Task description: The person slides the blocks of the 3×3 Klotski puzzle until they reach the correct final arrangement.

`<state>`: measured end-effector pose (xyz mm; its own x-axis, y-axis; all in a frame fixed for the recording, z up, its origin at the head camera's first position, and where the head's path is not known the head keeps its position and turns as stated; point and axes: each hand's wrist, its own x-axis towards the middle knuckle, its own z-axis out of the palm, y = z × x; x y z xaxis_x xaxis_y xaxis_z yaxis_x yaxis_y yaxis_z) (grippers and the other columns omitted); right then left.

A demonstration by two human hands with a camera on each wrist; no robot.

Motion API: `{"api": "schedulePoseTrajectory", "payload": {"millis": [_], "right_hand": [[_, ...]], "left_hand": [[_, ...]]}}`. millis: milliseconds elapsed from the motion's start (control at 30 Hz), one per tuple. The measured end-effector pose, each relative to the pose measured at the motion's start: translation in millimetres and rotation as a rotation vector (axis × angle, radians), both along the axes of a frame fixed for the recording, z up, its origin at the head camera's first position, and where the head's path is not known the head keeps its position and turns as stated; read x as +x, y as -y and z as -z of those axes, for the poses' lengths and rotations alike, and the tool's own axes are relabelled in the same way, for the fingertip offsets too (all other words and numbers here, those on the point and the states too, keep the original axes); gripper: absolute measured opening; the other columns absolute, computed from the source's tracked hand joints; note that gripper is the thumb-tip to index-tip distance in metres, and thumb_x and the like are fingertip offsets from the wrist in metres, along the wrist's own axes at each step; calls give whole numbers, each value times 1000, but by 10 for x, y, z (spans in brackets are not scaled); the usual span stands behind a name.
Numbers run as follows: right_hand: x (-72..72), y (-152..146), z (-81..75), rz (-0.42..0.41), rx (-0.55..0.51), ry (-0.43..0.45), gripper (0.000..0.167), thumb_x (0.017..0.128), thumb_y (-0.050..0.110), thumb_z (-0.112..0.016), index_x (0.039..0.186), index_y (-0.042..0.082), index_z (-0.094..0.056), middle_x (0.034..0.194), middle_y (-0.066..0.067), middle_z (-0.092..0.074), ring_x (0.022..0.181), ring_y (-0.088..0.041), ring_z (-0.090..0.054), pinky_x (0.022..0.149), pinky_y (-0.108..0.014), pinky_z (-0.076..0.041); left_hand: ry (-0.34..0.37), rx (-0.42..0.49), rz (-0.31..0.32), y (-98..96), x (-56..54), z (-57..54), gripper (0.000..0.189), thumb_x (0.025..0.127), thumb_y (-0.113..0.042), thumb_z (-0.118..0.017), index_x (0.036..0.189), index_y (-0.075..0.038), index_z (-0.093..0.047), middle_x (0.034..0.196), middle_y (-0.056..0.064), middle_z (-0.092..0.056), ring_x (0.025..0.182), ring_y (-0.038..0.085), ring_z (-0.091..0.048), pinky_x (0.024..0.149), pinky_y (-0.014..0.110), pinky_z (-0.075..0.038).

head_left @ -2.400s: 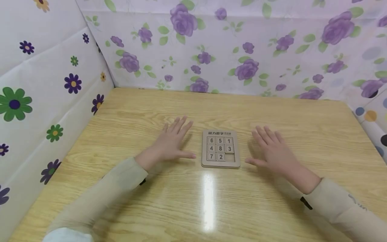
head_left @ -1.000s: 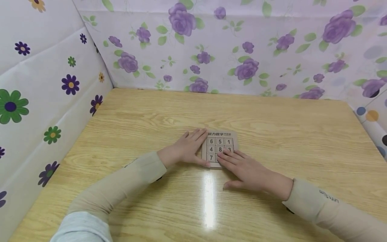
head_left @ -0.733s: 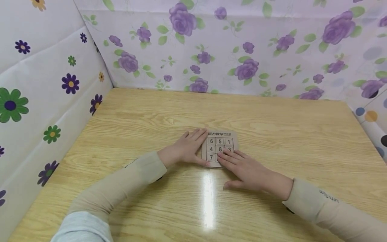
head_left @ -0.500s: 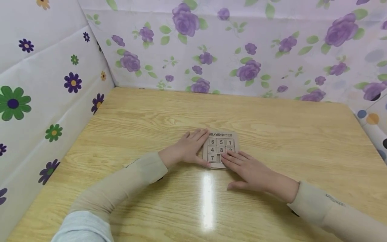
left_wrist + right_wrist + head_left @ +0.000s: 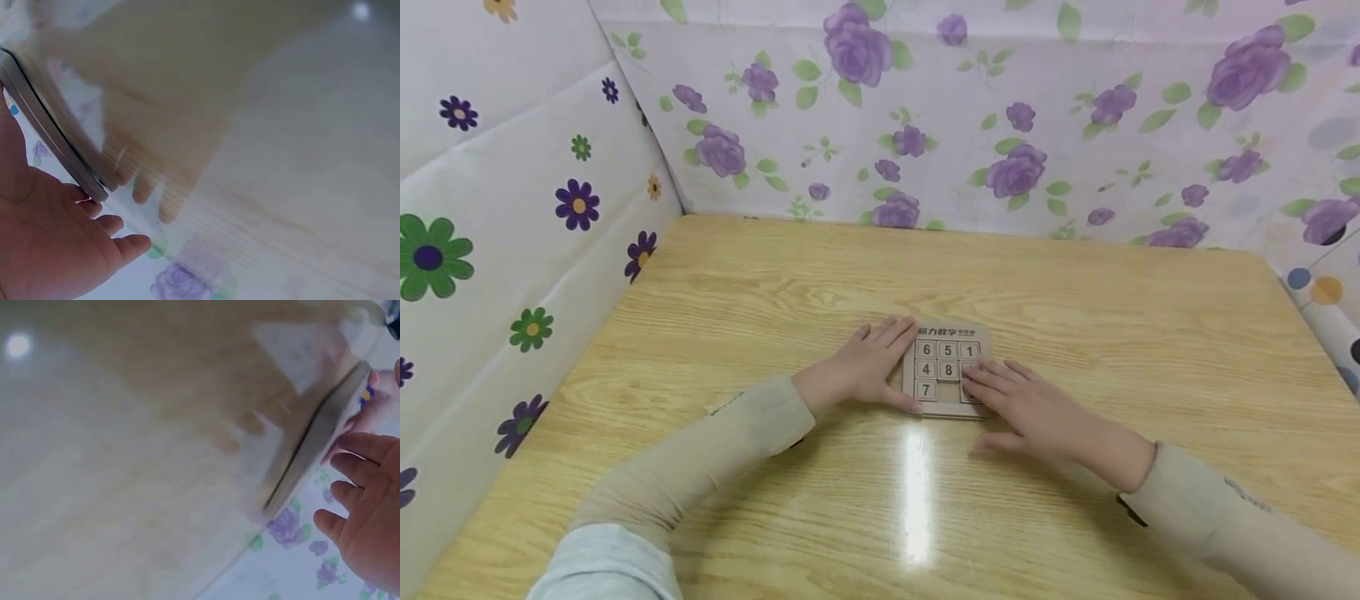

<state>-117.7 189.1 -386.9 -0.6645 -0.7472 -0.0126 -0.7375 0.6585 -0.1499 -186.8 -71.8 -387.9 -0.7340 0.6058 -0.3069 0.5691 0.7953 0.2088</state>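
A flat number slide puzzle lies on the table in the head view, with numbered tiles in a square frame. Its top row reads 6, 5, 1; below are 4 and 8, then the 7 tile. The gap sits in the bottom row's middle. My left hand rests along the puzzle's left side, fingers extended at the upper left and thumb at the lower left corner. My right hand reaches in from the right, its straight fingertips over the right column. They hide the middle-right tile and partly cover the bottom-right tile.
The wood-grain table has a glossy surface with a bright light streak in front of the puzzle. Behind it hangs a purple-flowered cloth, and another flower-printed cloth lines the left side.
Both hands have come in from beside the puzzle to touch it. Since then my right fingers have slid rightward, the 2 tile shifting from bottom middle to bottom right. The left hand stays put.
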Motion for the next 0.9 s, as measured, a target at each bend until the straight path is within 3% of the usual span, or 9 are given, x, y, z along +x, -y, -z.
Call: {"api": "schedulePoseTrajectory", "payload": {"millis": [267,667,900], "right_hand": [[-122,143,24,4,16,25,82,87,54,-58,144,-2,-37,152,-16,-33,142,-34,-26,115,-54,-24],[76,201,-30,-9,52,65,85,87,59,-54,144,-1,-37,153,-14,-32,143,-34,-23,117,-53,-21],[97,192,-41,-1,52,84,83,88,57,-54,145,-1,-36,154,-14,-30,144,-33,-21,118,-52,-19]], "left_hand": [[13,8,0,-9,24,2,120,72,-75,-60,154,-11,-1,161,5,3,148,27,1,120,50,-5],[-3,3,-9,19,13,-17,119,72,-75,-61,154,-11,-3,162,5,2,148,27,0,120,50,-6],[7,-4,-6,7,13,-2,120,72,-76,-59,154,-12,0,161,4,4,148,26,2,120,50,-4]]}}
